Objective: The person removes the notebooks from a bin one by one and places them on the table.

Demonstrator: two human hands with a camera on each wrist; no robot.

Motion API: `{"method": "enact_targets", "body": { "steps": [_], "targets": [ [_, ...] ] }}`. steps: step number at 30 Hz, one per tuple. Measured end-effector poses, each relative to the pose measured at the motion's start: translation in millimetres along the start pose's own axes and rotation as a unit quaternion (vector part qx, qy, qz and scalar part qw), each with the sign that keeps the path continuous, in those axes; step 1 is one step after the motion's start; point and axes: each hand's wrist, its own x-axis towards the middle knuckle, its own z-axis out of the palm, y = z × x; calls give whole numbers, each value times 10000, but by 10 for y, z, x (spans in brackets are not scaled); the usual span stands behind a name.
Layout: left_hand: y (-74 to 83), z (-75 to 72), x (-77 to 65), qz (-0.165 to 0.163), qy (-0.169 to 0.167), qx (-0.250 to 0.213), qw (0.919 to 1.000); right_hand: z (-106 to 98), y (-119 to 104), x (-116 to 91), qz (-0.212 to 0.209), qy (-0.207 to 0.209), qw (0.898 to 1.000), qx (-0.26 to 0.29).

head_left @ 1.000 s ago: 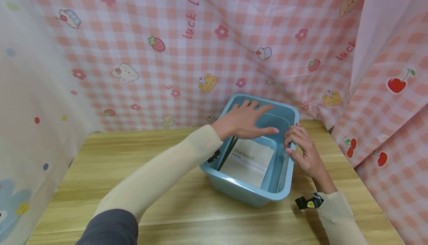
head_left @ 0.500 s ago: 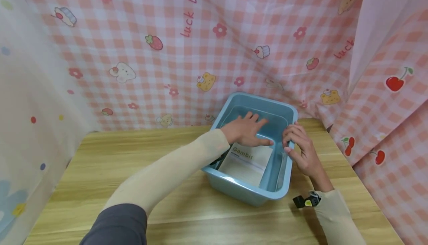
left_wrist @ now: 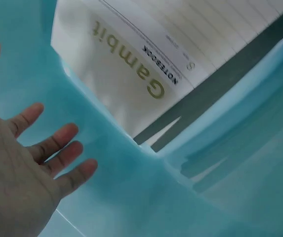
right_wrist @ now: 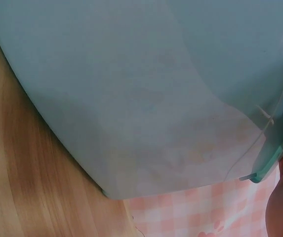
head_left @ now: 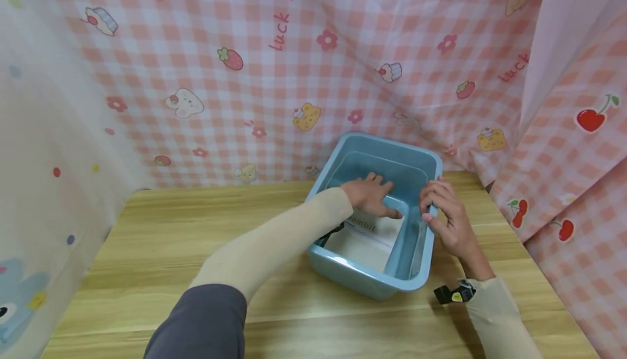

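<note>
Deeper in the blue tub point(head_left: 392, 144) than a second ago, the left hand point(head_left: 371, 196) spreads its fingers near the notebook point(head_left: 364, 245), which lies flat on the bottom. The right hand point(head_left: 448, 217) grips the tub's rim, probably to keep it steady.

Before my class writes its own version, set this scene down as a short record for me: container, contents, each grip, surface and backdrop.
Container: blue tub, standing open side up
Seen inside: white notebook printed "Gambit"; dark slim item alongside it, kind unclear
Left grip: inside the tub, fingers spread, holding nothing
Right grip: fingers hooked over the tub's right rim
Surface: wood-grain table
Backdrop: pink-checked cloth with printed cakes, strawberries and flowers
</note>
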Motion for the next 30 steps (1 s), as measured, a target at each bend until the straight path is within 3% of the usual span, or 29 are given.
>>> {"method": "enact_targets", "body": {
  "steps": [7,15,23,30],
  "targets": [
    [0,133,76,-36,-112,-399,9991,-15,-15,-4,140,-23,9999,-29],
    [-26,269,94,-69,-376,-167,9991,10,-11,-19,105,-27,9999,-45],
    [-4,230,87,-126,-189,-108,9997,-9,3,-30,122,34,9999,1],
    [6,183,88,-207,-226,37,9995,-5,8,-26,123,65,9999,37]
  ]
}}
